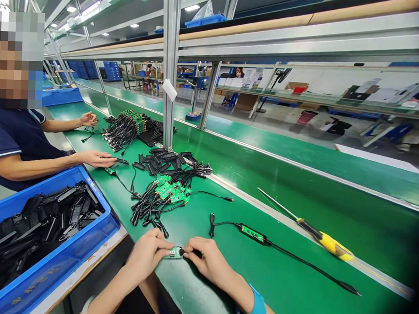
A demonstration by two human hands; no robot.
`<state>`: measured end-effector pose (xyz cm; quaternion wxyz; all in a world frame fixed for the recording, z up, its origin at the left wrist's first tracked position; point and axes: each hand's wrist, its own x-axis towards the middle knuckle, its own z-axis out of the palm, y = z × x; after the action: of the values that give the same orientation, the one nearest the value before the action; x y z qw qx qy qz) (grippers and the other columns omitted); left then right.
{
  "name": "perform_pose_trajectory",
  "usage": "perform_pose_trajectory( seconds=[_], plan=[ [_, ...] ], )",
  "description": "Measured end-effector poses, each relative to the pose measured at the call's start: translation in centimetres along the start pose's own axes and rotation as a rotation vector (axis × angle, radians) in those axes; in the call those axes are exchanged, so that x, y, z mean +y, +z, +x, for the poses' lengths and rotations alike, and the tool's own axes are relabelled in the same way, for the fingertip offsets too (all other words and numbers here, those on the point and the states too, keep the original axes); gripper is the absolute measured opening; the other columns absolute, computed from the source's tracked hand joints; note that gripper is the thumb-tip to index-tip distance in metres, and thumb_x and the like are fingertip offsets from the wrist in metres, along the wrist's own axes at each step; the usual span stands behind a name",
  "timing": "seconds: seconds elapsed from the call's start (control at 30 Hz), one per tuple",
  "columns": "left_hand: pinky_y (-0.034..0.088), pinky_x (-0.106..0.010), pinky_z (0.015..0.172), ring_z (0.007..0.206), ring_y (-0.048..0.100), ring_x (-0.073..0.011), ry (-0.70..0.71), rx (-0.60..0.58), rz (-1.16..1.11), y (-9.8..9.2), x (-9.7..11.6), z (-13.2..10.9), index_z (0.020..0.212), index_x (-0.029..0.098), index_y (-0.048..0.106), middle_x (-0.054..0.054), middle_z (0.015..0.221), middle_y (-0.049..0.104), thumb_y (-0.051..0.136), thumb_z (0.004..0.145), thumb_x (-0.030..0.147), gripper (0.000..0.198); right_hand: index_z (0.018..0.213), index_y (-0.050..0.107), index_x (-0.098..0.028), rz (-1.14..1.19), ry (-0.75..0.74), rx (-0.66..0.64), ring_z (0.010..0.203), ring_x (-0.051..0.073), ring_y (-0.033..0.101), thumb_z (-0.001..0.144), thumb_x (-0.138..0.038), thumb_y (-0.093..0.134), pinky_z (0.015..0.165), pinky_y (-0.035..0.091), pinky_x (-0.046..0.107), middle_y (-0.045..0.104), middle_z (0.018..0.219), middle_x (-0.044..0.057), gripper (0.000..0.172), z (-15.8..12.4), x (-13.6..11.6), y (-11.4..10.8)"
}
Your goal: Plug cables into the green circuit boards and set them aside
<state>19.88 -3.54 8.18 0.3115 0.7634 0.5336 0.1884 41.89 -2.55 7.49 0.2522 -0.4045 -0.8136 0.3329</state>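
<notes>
Near the bench's front edge, my left hand (150,252) pinches one end of a small green circuit board (174,253). At its other end, where a dark piece shows, my right hand (207,260) has thumb and fingertips closed on it. My fingers hide much of the board. Just beyond lies a pile of green circuit boards (170,191) with black cables. To the right rests a cable with its board in a black open-topped casing (253,233).
A blue bin (106,220) of black plastic casings stands at left. More casings (164,161) lie by the metal post (169,105). A yellow-black screwdriver (325,239) lies along the bench strip. A co-worker's hand (98,159) holds a casing; beyond are bundled boards (133,122).
</notes>
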Motion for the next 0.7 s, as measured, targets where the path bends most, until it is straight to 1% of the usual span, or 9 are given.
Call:
perform_pose_trajectory(
  seconds=[0.1,0.17,0.23,0.27,0.4,0.53,0.6,0.63,0.7],
  plan=[
    [0.04,-0.026,0.07,0.082,0.057,-0.017,-0.007,-0.001,0.001,0.0,0.1,0.0,0.099,0.03,0.075,-0.002,0.084,0.059,0.061,0.084,0.019,0.023,0.077,0.061,-0.018,-0.023,-0.047,0.016,0.072,0.015,0.056,0.087,-0.012,0.057,0.066,0.039,0.024,0.063,0.074,0.001,0.013,-0.2,0.2,0.1],
    [0.041,-0.026,0.071,0.083,0.057,-0.0171,-0.013,-0.005,-0.001,0.1,0.1,0.0,0.1,0.03,0.075,-0.002,0.085,0.059,0.061,0.084,0.018,0.024,0.09,0.064,-0.018,-0.075,-0.114,0.021,0.077,0.016,0.055,0.091,-0.013,0.052,0.069,0.039,0.026,0.064,0.079,0.003,0.012,-0.3,0.3,0.0],
    [0.041,-0.026,0.072,0.083,0.057,-0.0172,-0.012,-0.007,-0.007,0.1,-0.1,-0.1,0.099,0.03,0.075,-0.002,0.084,0.059,0.061,0.084,0.018,0.024,0.102,0.063,-0.02,-0.167,-0.198,0.021,0.076,0.017,0.055,0.096,-0.017,0.046,0.068,0.038,0.027,0.065,0.082,0.004,0.019,-0.4,0.4,-0.1],
    [0.041,-0.026,0.072,0.083,0.057,-0.0172,-0.012,-0.007,-0.011,0.2,-0.2,-0.1,0.099,0.031,0.075,-0.002,0.084,0.059,0.061,0.084,0.018,0.024,0.105,0.063,-0.02,-0.232,-0.243,0.027,0.074,0.016,0.054,0.098,-0.019,0.042,0.067,0.036,0.028,0.065,0.08,0.003,0.022,-0.4,0.4,-0.2],
    [0.041,-0.026,0.072,0.083,0.057,-0.0171,-0.011,0.0,-0.025,0.5,-0.6,-0.1,0.099,0.032,0.074,-0.002,0.085,0.059,0.061,0.085,0.018,0.024,0.097,0.065,-0.015,-0.547,-0.379,0.071,0.065,0.016,0.048,0.1,-0.018,0.035,0.061,0.03,0.031,0.061,0.071,0.003,0.03,-0.9,-0.3,0.1],
    [0.042,-0.026,0.072,0.082,0.056,-0.0172,-0.01,0.007,-0.033,0.6,-0.6,-0.2,0.099,0.03,0.075,-0.003,0.084,0.058,0.06,0.085,0.019,0.023,0.102,0.064,-0.003,-0.85,-0.487,0.064,0.064,0.02,0.048,0.094,-0.008,0.037,0.059,0.029,0.034,0.06,0.072,0.009,0.029,-1.1,-1.3,1.1],
    [0.042,-0.027,0.072,0.082,0.056,-0.0174,-0.016,0.002,-0.029,0.4,-0.4,-0.2,0.099,0.029,0.075,-0.003,0.084,0.058,0.06,0.085,0.018,0.023,0.099,0.066,-0.004,-0.887,-0.472,0.046,0.064,0.02,0.049,0.092,-0.007,0.042,0.058,0.03,0.034,0.061,0.07,0.009,0.026,-0.9,-1.4,1.0],
    [0.042,-0.027,0.072,0.082,0.056,-0.0176,-0.018,-0.002,-0.028,0.3,-0.3,-0.1,0.099,0.03,0.075,-0.003,0.084,0.058,0.06,0.085,0.018,0.024,0.095,0.067,-0.008,-0.844,-0.429,0.023,0.063,0.019,0.05,0.092,-0.009,0.044,0.057,0.03,0.033,0.061,0.069,0.007,0.023,-0.6,-1.3,0.7],
    [0.042,-0.027,0.072,0.083,0.057,-0.0179,-0.022,-0.01,-0.028,0.2,-0.1,0.0,0.1,0.03,0.075,-0.003,0.084,0.058,0.06,0.085,0.018,0.025,0.089,0.068,-0.018,-0.653,-0.305,-0.064,0.066,0.017,0.053,0.093,-0.015,0.052,0.06,0.034,0.031,0.063,0.072,0.002,0.017,-0.1,-1.2,-0.3]
  ],
)
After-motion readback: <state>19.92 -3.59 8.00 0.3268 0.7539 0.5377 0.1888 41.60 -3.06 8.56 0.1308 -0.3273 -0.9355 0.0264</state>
